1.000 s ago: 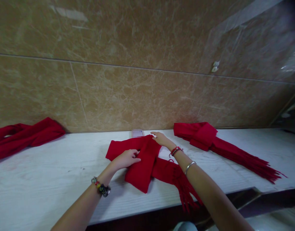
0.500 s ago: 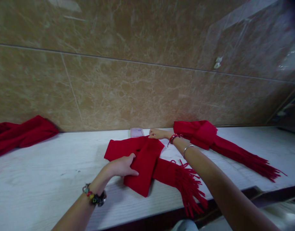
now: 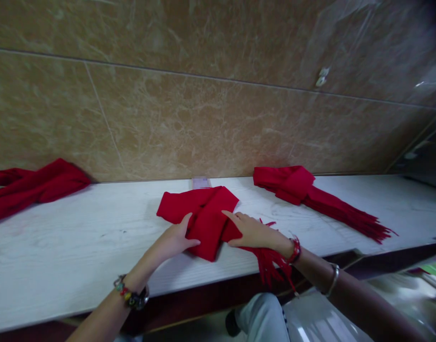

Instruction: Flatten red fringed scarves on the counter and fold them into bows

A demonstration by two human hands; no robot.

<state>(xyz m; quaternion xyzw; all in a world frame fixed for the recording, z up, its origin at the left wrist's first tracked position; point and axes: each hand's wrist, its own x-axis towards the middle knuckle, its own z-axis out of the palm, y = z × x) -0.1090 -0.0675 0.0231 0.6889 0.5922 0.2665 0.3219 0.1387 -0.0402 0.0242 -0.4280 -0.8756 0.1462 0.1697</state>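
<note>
A red scarf [image 3: 209, 221] with a fringed end lies folded in a crossed shape on the pale wood-look counter. Its left side is gripped by my left hand [image 3: 177, 237], with thumb and finger bracketing the edge of the crossing panel; the other fingertips are hidden. On the right, my right hand [image 3: 251, 230] has its thumb and forefinger around the part where the fringed tail comes out. The fringe [image 3: 273, 266] hangs over the front edge, partly under my right wrist.
A second folded red scarf [image 3: 296, 185] lies at the right, its fringe pointing right. More red cloth [image 3: 40, 187] lies at the left by the tiled wall [image 3: 203, 128]. A small pinkish flat item [image 3: 201, 182] sits at the back of the counter [image 3: 79, 242].
My right hand has left the scarf's top edge and come down toward me to its right side. My left hand stays on the left side. The view has shifted slightly.
</note>
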